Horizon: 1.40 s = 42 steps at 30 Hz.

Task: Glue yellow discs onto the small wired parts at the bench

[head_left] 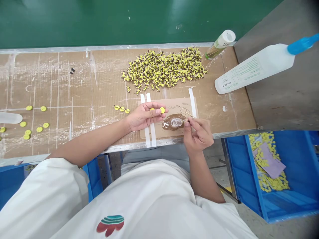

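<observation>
Two yellow discs [162,110] are sitting in the left hand [142,117], one being pinched between thumb and fingertips above the cardboard sheet [164,133], my landmark. The right hand [198,135] is closing narrowly on a thin stick [186,120] at the sheet's right side, beside the brown puddle [166,123] lying on it. A second stick [190,115] is resting just beyond that hand.

Just left of the sheet, three joined pieces [122,109] are lying in a row, each disc showing a dark bit. Farther left, loose discs [46,125] are lying scattered, looking plain. Beyond the sheet, a big heap of small figures [166,68] is waiting, so the work seems barely advanced, with most pieces apparently remaining. Whether the held discs are carrying anything, I cannot tell. Right of the heap, a tube [219,44] is standing near a white bottle [249,71].
</observation>
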Motion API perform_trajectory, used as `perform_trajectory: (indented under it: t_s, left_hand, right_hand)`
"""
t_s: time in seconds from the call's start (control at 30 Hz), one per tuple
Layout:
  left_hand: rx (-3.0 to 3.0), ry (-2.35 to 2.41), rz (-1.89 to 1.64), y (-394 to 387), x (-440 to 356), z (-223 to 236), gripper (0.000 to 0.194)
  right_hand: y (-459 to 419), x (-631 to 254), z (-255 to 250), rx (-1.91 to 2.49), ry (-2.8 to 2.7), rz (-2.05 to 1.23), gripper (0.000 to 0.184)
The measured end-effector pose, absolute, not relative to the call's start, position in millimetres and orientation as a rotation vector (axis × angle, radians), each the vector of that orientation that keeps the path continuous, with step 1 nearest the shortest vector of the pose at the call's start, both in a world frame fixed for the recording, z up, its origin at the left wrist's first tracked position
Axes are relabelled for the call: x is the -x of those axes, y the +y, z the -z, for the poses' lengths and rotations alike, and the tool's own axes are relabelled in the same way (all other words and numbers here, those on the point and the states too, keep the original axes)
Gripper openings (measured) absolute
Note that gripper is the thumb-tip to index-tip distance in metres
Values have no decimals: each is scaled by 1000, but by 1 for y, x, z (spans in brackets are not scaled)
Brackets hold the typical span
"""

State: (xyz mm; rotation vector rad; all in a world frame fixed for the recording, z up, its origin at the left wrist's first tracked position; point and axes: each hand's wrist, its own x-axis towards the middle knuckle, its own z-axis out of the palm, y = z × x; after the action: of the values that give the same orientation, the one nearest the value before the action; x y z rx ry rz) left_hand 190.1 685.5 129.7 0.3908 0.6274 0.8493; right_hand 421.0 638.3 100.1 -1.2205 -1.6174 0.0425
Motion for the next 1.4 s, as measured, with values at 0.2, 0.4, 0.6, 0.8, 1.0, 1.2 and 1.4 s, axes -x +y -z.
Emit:
perform_trajectory:
  t_s: [0.2,0.4,0.6,0.8,1.0,1.2,1.4]
  left_hand:
    - [-396,578,-850,685,-190,-129,24]
    - [-401,554,-842,685,-189,-129,24]
    - [-401,575,-841,684,-189,-128,21]
    - [-395,610,-837,684,-189,-128,18]
    - [-416,557,-849,685,-189,-127,22]
    - [-426,638,-875,683,-190,-128,18]
    - [-422,709,-945,673,-192,-139,15]
  right_hand:
    - [642,-423,-102,1197,-1682,8,17]
    - [640,-424,-100,1233,-1686,-18,17]
    - [641,-424,-101,1163,-1699,-13,19]
    - [642,-423,-103,1201,-1698,-29,12]
    - [639,-419,-107,1179,-1381,-244,16]
    - [642,-410,-127,1237,-879,-553,28]
    - [646,-386,-157,1113,-984,-584,20]
